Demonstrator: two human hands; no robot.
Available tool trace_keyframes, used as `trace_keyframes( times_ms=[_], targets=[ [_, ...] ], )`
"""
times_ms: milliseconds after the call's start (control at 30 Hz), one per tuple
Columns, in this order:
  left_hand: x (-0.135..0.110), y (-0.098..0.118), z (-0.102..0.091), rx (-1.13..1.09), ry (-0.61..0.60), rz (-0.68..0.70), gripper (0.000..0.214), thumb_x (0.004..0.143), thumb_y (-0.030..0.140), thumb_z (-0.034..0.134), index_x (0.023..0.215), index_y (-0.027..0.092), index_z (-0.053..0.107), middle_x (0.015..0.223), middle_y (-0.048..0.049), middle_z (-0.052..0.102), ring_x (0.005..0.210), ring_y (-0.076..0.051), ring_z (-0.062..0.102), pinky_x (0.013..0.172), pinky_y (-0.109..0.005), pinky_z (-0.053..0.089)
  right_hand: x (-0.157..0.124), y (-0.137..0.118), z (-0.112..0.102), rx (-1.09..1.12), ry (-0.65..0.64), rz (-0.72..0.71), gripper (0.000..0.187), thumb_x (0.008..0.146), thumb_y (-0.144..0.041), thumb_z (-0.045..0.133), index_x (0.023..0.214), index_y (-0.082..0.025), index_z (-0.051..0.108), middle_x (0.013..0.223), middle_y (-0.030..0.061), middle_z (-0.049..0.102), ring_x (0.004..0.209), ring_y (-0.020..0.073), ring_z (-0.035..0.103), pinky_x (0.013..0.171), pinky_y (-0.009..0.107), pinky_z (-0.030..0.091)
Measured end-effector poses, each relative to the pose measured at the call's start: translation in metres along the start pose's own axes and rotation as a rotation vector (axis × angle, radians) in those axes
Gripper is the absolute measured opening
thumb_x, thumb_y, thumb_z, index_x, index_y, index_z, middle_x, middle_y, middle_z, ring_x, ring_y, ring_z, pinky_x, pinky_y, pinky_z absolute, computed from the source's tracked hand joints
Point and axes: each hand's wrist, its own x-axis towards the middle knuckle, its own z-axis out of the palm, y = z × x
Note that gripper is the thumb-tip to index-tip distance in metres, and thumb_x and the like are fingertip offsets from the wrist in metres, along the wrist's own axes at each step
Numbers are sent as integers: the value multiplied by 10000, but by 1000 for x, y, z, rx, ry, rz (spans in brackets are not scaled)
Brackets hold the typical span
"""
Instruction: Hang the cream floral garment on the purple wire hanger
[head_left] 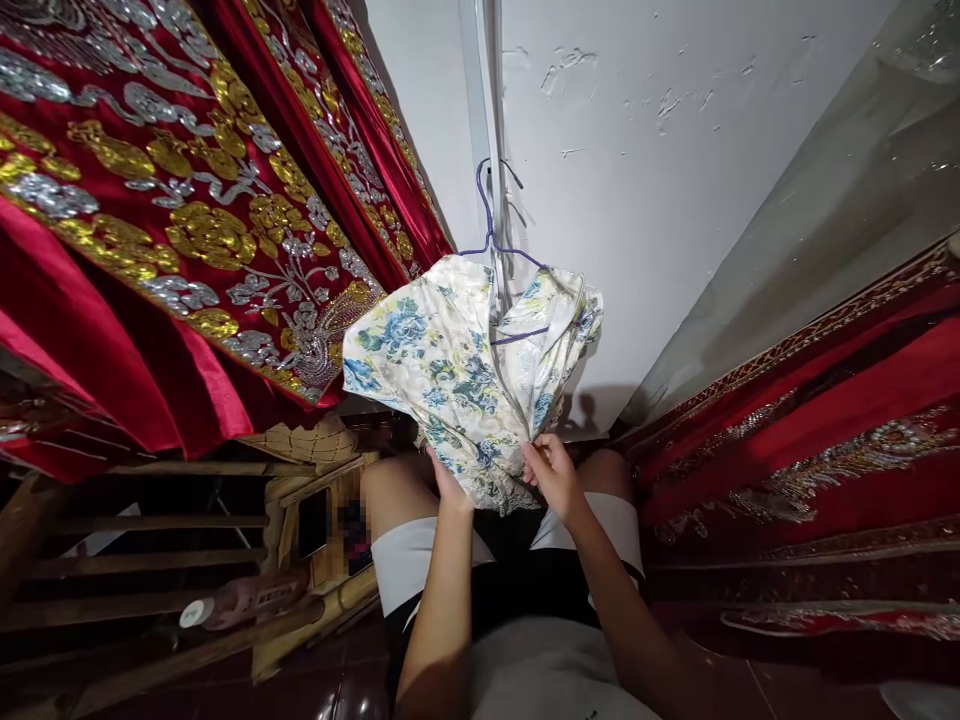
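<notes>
A short-sleeved white blouse (457, 380) with blue, green and yellow flowers hangs before me on a thin purple hanger (490, 238). Its neckline gapes, and the hanger's lower bar shows inside. My left hand (450, 487) holds the blouse's lower left side, with most of its fingers hidden behind the cloth. At the bottom of the front opening, my right hand (551, 470) is closed, pinching the edge of the cloth between thumb and fingers.
Red drapery with gold and silver sequins (214, 235) hangs at the left. More red embroidered cloth (810, 450) lines the right. A white wall (645, 180) stands behind the blouse. Wooden slatted furniture (165, 565) with a white-capped bottle (247, 600) is at lower left.
</notes>
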Motion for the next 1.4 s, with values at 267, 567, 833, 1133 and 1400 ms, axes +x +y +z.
trace_keyframes(
  times_ms=[267, 567, 833, 1133, 1400],
  targets=[
    [-13, -13, 5, -557, 247, -196, 700, 624, 391, 889, 1246, 193, 636, 1136, -124, 743, 1188, -325, 671, 1106, -461, 469, -2, -15, -5, -140, -95, -50, 407, 858, -548, 590, 630, -215, 540, 508, -38, 440, 506, 132, 438, 536, 284, 352],
    [-21, -33, 65, 257, 669, 430, 578, 800, 183, 672, 1358, 202, 521, 1454, -177, 495, 1424, -315, 424, 1202, -484, 306, -3, -16, -4, -174, -130, -20, 324, 819, -441, 575, 597, -206, 562, 493, -28, 477, 489, 124, 441, 525, 272, 361],
    [-16, -44, 64, 246, 281, 356, 102, 855, 133, 518, 786, 206, 496, 758, 0, 540, 725, -158, 529, 683, -259, 409, 6, -37, 1, -212, -182, -26, 239, 859, -334, 562, 690, -189, 648, 554, 5, 648, 457, 119, 488, 501, 249, 393],
    [3, -57, 70, 452, 163, 356, 180, 928, 204, 484, 750, 222, 459, 734, -3, 522, 696, -165, 524, 675, -260, 400, 81, -163, 25, -156, -102, -302, 310, 982, -277, 569, 704, -156, 636, 539, 3, 645, 380, 63, 415, 414, 194, 338],
    [22, -38, 53, 543, 41, 342, 134, 873, 142, 565, 760, 214, 556, 733, -15, 603, 707, -187, 589, 682, -275, 421, 89, -192, 43, 12, -118, -423, 320, 1012, -297, 560, 717, -175, 583, 505, -31, 592, 360, 45, 413, 387, 162, 314]
  ],
)
